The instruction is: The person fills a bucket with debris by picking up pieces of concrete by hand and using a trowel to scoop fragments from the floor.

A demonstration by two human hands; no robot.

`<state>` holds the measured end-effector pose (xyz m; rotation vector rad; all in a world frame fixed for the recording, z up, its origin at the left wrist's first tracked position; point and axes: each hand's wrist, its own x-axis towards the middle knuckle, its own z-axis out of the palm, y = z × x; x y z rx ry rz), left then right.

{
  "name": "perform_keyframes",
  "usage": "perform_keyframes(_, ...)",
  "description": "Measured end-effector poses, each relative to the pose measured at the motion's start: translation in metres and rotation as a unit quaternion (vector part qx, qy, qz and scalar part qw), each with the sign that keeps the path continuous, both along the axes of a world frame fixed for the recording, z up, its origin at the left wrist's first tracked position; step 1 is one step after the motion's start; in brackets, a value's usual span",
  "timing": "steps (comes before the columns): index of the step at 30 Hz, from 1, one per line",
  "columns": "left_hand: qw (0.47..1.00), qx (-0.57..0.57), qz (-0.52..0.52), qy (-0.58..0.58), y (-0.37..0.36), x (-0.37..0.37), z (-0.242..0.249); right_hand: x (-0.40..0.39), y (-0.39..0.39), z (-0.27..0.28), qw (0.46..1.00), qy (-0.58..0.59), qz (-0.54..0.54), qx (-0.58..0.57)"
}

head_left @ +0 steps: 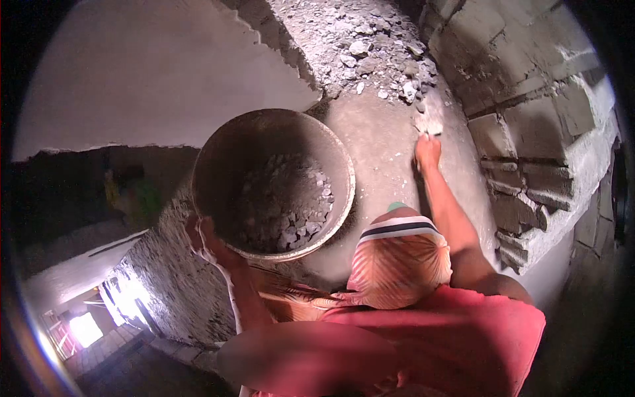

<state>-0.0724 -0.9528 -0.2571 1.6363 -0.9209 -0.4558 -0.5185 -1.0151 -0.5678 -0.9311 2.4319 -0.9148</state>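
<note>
A round, dusty bucket [349,159] with grey rubble [301,228] inside stands left of the middle. My left hand [204,238] is closed on the bucket's rim at its near left side. My right arm reaches forward, and my right hand [428,152] is closed round a tool with a pale, flat blade that looks like a trowel [430,120]. Its handle is hidden in my fist, and the blade is slightly blurred. The blade lies low over the dusty floor [377,159], at the near edge of a heap of broken stones [374,56].
A rough wall of blocks with broken edges [539,132] rises on the right. A smooth plastered surface [152,73] fills the upper left. Bright light enters through an opening [84,329] at the lower left. My patterned trouser knee [400,261] is close to the bucket.
</note>
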Motion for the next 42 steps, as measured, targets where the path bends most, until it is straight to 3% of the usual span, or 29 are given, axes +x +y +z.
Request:
perform_keyframes(1,0.995,-0.014,0.01,0.101,-0.002,-0.004,0.001,-0.004,-0.023,0.016,0.999,-0.042,0.028,0.011)
perform_keyframes(3,0.995,-0.012,0.015,0.095,-0.006,-0.007,0.003,-0.024,-0.08,-0.012,0.986,0.057,0.155,0.02)
perform_keyframes(6,0.996,-0.007,0.011,0.085,-0.006,-0.007,0.005,-0.023,-0.143,0.009,0.969,0.028,0.245,0.031)
perform_keyframes(8,0.997,-0.019,0.012,0.08,-0.014,-0.007,0.001,-0.017,-0.19,-0.008,0.963,0.088,0.254,-0.012)
perform_keyframes(10,0.997,-0.01,0.027,0.075,-0.011,0.0,-0.003,-0.016,-0.224,-0.028,0.862,0.279,0.423,0.031)
perform_keyframes(11,0.997,-0.009,0.036,0.068,-0.009,0.002,-0.002,-0.008,-0.236,-0.054,0.955,0.041,0.291,0.044)
perform_keyframes(12,0.998,-0.01,0.025,0.05,-0.007,-0.001,-0.001,-0.009,-0.227,-0.045,0.94,0.097,0.327,0.017)
perform_keyframes(14,0.999,-0.028,0.011,0.038,-0.013,-0.008,0.001,-0.019,-0.22,-0.065,0.896,0.252,0.298,-0.212)
perform_keyframes(15,0.998,-0.027,0.025,0.041,-0.015,-0.01,0.003,-0.018,-0.22,-0.058,0.893,0.254,0.299,-0.22)
perform_keyframes(17,0.998,-0.023,0.044,0.044,-0.013,-0.012,0.005,-0.013,-0.21,-0.047,0.948,0.038,0.23,-0.215)
perform_keyframes(18,0.998,-0.018,0.042,0.033,-0.013,-0.015,0.006,-0.014,-0.21,-0.045,0.948,0.038,0.235,-0.213)
perform_keyframes(20,0.999,-0.008,0.039,0.028,-0.013,-0.019,0.007,-0.026,-0.203,-0.039,0.96,-0.161,0.204,-0.104)
perform_keyframes(22,0.998,-0.023,0.012,0.058,-0.016,-0.022,0.008,-0.025,-0.19,-0.017,0.96,-0.109,0.231,-0.111)
perform_keyframes(27,0.998,-0.031,0.002,0.054,-0.023,-0.037,0.014,-0.015,-0.167,0.049,0.953,-0.234,0.182,-0.057)
perform_keyframes(31,0.996,-0.05,0.001,0.075,-0.032,-0.04,0.011,-0.021,-0.163,0.077,0.953,-0.221,0.198,-0.052)
perform_keyframes(34,0.995,-0.05,0.014,0.088,-0.032,-0.043,0.012,-0.025,-0.158,0.093,0.961,-0.134,0.232,-0.062)
perform_keyframes(38,0.997,-0.046,0.014,0.057,-0.027,-0.033,0.011,-0.015,-0.14,0.134,0.938,-0.254,0.234,-0.022)
perform_keyframes(40,0.994,-0.046,0.006,0.101,-0.024,-0.031,0.008,-0.013,-0.129,0.15,0.939,-0.237,0.248,-0.013)
perform_keyframes(42,0.993,-0.052,0.009,0.106,-0.024,-0.031,0.006,-0.005,-0.113,0.167,0.934,-0.13,0.311,-0.121)
